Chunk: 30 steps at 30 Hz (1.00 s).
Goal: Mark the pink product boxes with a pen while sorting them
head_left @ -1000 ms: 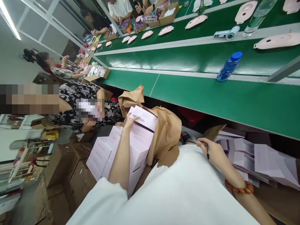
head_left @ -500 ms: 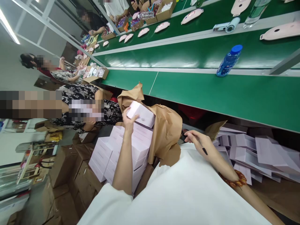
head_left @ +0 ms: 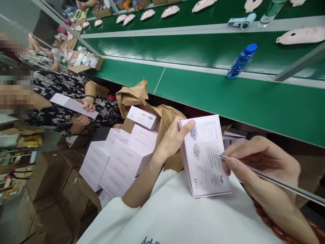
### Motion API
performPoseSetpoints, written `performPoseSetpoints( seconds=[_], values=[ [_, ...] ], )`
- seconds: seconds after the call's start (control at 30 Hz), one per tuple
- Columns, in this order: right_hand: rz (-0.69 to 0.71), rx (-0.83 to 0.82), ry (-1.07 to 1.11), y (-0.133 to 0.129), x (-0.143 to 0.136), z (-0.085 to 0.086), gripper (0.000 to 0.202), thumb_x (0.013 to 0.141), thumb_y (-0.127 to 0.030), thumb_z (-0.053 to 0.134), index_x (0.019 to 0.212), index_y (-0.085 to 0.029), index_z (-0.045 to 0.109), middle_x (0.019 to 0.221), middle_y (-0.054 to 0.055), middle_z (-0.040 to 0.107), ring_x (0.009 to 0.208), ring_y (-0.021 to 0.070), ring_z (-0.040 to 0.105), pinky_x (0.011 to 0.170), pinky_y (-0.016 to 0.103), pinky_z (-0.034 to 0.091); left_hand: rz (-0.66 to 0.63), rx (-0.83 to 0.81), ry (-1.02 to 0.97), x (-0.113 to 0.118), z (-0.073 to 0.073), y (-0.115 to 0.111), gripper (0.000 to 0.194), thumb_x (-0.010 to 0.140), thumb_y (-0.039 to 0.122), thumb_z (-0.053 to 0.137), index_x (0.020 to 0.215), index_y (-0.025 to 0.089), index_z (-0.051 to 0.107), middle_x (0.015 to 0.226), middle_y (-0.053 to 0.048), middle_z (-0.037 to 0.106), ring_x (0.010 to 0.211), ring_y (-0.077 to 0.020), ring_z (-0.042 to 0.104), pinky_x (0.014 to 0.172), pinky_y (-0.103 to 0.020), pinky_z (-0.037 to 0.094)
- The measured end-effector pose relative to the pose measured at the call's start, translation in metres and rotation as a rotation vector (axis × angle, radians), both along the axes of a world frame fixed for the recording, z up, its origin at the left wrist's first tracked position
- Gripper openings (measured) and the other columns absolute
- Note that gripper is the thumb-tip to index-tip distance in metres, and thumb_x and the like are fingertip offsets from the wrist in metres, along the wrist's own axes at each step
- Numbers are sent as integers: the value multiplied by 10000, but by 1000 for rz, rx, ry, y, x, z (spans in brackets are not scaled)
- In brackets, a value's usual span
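A pale pink box (head_left: pixel 207 169), its printed face toward me, is tilted in front of my chest. My left hand (head_left: pixel 169 140) grips its upper left edge, thumb over the printed face. Between the fingers of my right hand (head_left: pixel 266 166) is a slim pointed metal tool (head_left: pixel 271 179), perhaps tweezers. The tip lies over the print near the middle of the box; whether it touches, I cannot tell. To the left, similar boxes (head_left: pixel 127 154) are stacked, and one more box (head_left: pixel 142 117) lies beside crumpled brown paper (head_left: pixel 165 120).
A co-worker's hands (head_left: pixel 85 110) hold a long pale box at left. The green bench (head_left: pixel 203 98) carries a blue bottle (head_left: pixel 242 62) and, farther back, pink eye-massager-like devices (head_left: pixel 170 12). Brown cartons (head_left: pixel 45 183) stand at lower left.
My left hand has brought a box from the stack to my chest, its printed face toward me. My right hand has risen to it with the metal tool. The view has shifted.
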State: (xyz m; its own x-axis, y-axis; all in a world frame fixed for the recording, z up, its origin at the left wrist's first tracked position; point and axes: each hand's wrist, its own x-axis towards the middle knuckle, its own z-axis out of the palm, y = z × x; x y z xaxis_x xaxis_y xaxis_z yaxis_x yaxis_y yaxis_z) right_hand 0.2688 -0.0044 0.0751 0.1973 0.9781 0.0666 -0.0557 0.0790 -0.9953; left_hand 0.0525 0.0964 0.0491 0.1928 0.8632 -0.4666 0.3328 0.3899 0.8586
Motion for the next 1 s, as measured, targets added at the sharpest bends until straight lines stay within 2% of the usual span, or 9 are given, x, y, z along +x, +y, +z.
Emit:
performPoseSetpoints(
  seconds=[0.1,0.2,0.3,0.4,0.63,0.8,1.0],
  values=[
    [-89,44,-67,-4,-12,-10,409,1033,-360,978,764,-281,681,684,-34,741,500,147,641,432,282,476,-112,26,153,17,9,-2,566,1062,864,731,1048,311,610,1123,-52,767,1177,-351,751,1131,-554,573],
    [-160,153,-111,-5,-23,-25,518,1080,-261,906,701,-250,553,617,-59,668,458,107,547,432,267,414,-177,18,137,28,18,0,477,1100,776,722,1145,329,562,1141,-30,751,1163,-339,758,1123,-573,587],
    [-148,249,-173,-4,-32,-36,515,1081,-148,846,702,-248,512,611,-66,658,453,99,532,440,265,416,-182,19,130,35,18,-1,411,1129,707,705,1169,335,535,1195,-37,738,1265,-351,744,1175,-602,571],
    [-200,270,-240,-4,-35,-42,515,1059,-75,809,709,-250,473,607,-74,623,454,88,485,428,265,366,-199,16,168,38,16,-1,405,1137,697,703,1160,335,523,1205,-41,733,1331,-362,717,1223,-635,548],
    [-200,277,-304,-4,-32,-48,526,1087,-134,814,699,-256,480,592,-66,590,456,100,493,420,269,386,-205,11,174,36,17,0,388,1144,677,711,1170,338,524,1209,-37,718,1351,-357,681,1253,-639,525],
    [-191,235,-269,-6,-33,-49,518,1091,-141,819,702,-250,496,606,-63,564,486,100,446,447,283,350,-128,52,59,34,11,-1,422,1086,662,827,1095,327,572,1121,-58,700,1326,-401,676,1282,-671,488],
    [-202,169,-317,-8,-29,-54,518,1087,-230,857,704,-280,511,604,-48,583,476,129,482,446,331,379,-95,63,-7,31,5,-1,429,1071,670,868,1087,330,607,1077,-55,704,1290,-400,663,1317,-697,471]
  ],
)
